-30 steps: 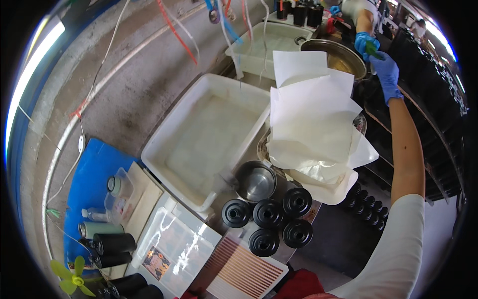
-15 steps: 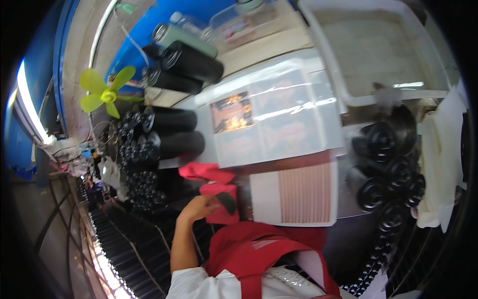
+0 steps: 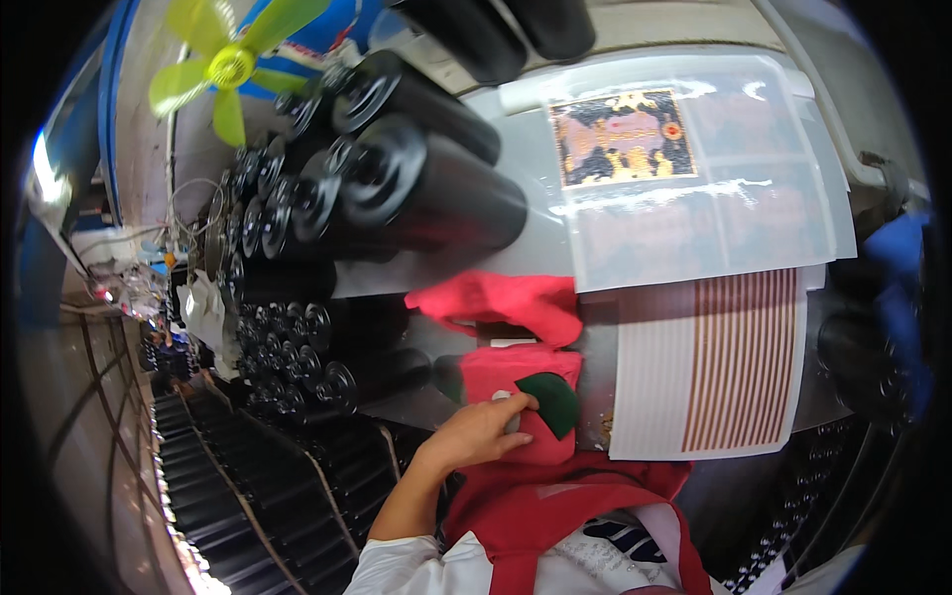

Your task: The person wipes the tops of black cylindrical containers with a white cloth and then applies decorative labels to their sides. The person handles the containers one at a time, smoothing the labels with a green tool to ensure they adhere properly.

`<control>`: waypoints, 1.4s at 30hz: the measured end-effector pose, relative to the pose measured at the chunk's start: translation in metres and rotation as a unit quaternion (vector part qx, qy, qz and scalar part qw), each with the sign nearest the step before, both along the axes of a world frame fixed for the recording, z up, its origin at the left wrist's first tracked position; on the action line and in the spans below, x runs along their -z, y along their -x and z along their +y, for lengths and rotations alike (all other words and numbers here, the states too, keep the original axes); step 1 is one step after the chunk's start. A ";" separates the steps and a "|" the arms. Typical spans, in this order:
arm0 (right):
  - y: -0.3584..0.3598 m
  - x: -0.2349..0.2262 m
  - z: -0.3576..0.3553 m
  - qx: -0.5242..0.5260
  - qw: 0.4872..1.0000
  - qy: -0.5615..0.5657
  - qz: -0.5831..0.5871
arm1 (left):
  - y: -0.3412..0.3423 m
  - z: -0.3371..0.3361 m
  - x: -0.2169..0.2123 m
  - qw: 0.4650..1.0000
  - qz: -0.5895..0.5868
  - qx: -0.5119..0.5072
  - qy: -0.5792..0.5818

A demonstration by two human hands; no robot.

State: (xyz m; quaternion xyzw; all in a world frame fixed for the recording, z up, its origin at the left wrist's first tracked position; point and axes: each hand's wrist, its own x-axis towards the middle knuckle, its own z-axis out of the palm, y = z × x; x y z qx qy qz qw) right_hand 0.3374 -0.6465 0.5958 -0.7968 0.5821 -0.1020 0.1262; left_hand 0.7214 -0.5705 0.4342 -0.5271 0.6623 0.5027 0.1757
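Observation:
My left hand (image 3: pixel 481 433) comes in from below, its fingers closed on a dark green, rounded flat scraper (image 3: pixel 555 402). The scraper lies against a red cloth-like pad (image 3: pixel 486 369) on the bench. Something whitish shows beside the fingertips, too small to name. A crumpled red cloth (image 3: pixel 516 297) lies just beyond the pad. To the right, a white sheet with brown stripes (image 3: pixel 744 367) lies flat. Behind it is a glossy decal sheet (image 3: pixel 654 228) with one dark, gold-patterned piece (image 3: pixel 625 137) at its upper left. My right hand is not in view.
Glossy black bottles (image 3: pixel 436 193) lie on the left of the bench, with more stacked below. A yellow-green fan (image 3: pixel 230 67) stands at the upper left. A pale tray rim (image 3: pixel 818 89) runs along the upper right. Dark bottles (image 3: pixel 863 362) sit at the right edge.
The view has shifted, so the bench things appear larger and further right. My left hand stays at the red pad with the green scraper in its fingers.

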 end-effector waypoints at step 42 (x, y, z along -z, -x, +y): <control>-0.201 0.193 0.216 0.265 0.688 -0.210 -0.642 | -0.206 0.062 -0.007 0.703 0.132 -0.227 0.661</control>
